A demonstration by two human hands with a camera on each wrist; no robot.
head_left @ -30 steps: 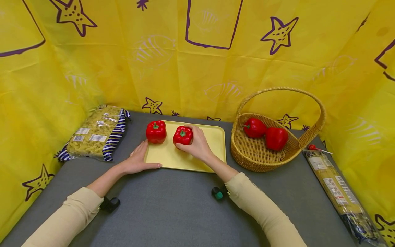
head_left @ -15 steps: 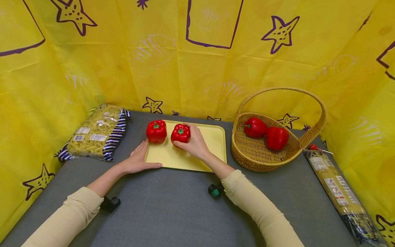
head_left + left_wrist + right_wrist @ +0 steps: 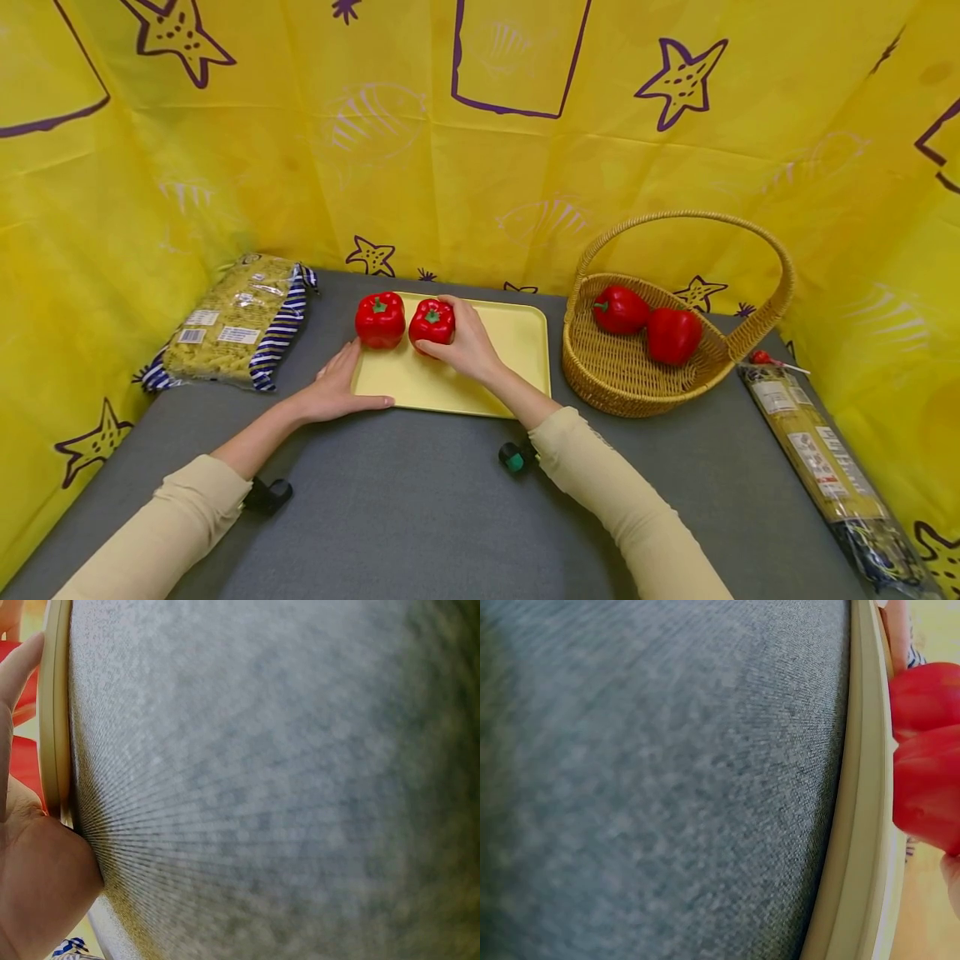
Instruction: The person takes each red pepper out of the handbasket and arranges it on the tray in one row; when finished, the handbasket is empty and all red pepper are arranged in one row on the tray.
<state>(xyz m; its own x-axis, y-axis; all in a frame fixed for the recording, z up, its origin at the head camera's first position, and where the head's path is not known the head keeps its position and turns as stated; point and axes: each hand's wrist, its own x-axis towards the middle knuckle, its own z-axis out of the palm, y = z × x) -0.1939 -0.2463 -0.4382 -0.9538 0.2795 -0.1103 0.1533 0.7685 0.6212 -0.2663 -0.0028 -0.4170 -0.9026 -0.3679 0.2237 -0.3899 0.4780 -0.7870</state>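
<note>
While my right hand (image 3: 471, 348) curls thumb and fingers round the sides of a red pepper (image 3: 432, 323), green stem facing up, my left hand (image 3: 333, 392) lies spread at the tray's near left corner, thumb stretched along the front rim. The pepper I grip is over the left half of the yellow tray (image 3: 450, 390), just beside a second red pepper (image 3: 380, 321) at its left end; I cannot tell whether its base touches the tray.

To my left lies a clear pasta bag (image 3: 225, 321) with blue-and-white striped edges; I see white labels (image 3: 238, 335) and a barcode (image 3: 191, 336), their print too small to read. Along my right, a long clear pack (image 3: 821, 471) bears white stickers (image 3: 808, 458), one with red marks, equally unreadable to me.

Under everything spreads a grey cloth (image 3: 420, 508), its fine weave showing in both wrist views. Yellow curtains (image 3: 480, 167) hang behind and at both sides, printed with purple starfish and pale fish. Right of the tray stands a wicker basket (image 3: 600, 396) holding two more peppers (image 3: 673, 337).
</note>
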